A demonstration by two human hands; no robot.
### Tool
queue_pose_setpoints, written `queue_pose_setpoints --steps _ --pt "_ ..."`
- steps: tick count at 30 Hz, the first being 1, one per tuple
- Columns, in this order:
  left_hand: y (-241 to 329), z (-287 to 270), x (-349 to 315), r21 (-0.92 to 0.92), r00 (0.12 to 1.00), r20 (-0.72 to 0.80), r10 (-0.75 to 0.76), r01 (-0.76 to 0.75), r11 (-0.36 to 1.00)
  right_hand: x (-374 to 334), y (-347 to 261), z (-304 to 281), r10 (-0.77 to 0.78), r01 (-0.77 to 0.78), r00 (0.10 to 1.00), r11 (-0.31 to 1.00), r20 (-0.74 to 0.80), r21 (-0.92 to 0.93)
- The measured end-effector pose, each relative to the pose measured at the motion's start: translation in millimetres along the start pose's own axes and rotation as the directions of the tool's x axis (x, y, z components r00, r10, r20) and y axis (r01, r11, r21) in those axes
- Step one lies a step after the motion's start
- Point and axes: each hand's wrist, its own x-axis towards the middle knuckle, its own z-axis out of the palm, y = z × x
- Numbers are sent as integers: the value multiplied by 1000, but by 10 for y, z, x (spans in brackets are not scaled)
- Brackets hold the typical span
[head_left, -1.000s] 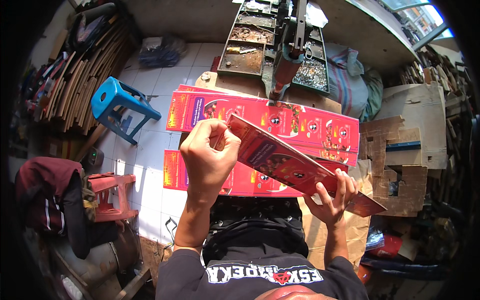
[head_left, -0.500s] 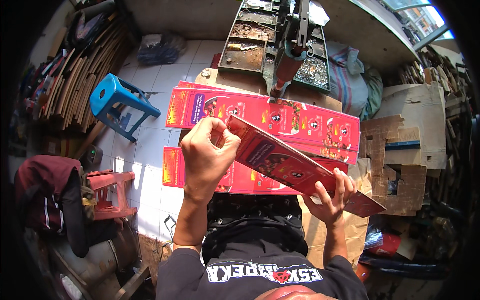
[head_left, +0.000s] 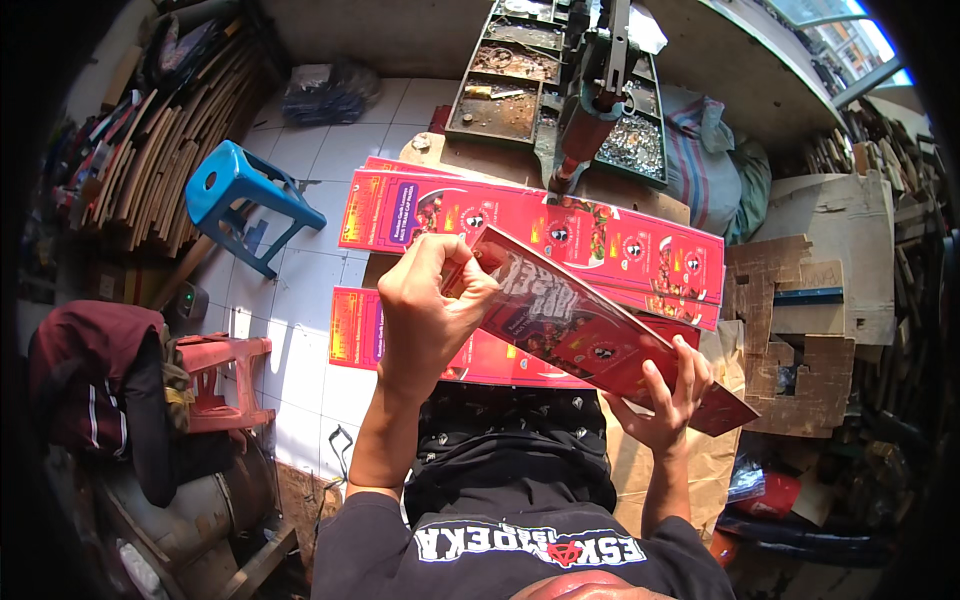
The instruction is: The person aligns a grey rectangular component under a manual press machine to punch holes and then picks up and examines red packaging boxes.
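Observation:
A long red printed panel (head_left: 600,350) with food pictures slants down from left to right in front of me, its glossy face catching a reflection. My left hand (head_left: 435,300) pinches it at the upper left corner, thumb against forefinger. Along the lower right part, my right hand (head_left: 665,395) grips the panel with fingers over its upper edge and the thumb at its lower edge. Beyond it, a stack of similar red panels (head_left: 380,215) lies on the work surface. Nearer my lap, another red panel (head_left: 350,330) is partly covered by my left hand and the held one.
A hand press (head_left: 590,125) stands behind the stack, beside a compartment tray (head_left: 500,110) of small metal parts. To the left are a blue stool (head_left: 235,190) and a red stool (head_left: 220,385). Cardboard sheets (head_left: 830,240) lean at the right.
The held panel has tilted, so a pale reflection now shows near its left end. My left hand has shifted slightly right with that corner; my right hand stays nearly in place.

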Motion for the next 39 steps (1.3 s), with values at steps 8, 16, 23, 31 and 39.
queue_pose_setpoints --steps 8,16,23,31,39 --pt "-12 11 -43 -1 999 -34 -16 16 1000 -13 -2 5 19 -19 1000 998 1 53" --pt "-87 19 -83 -25 993 -98 70 -72 997 14 -13 18 33 -34 999 993 12 115" --pt "-142 15 -81 -70 983 -132 129 -139 988 22 -4 48 31 -32 999 991 12 127" --pt "-566 -346 -36 142 940 -262 -219 262 955 22 87 55 62 -67 997 990 44 120" --pt "-945 -500 -558 54 949 -143 -281 291 955 388 81 113 7 -15 991 998 133 58"
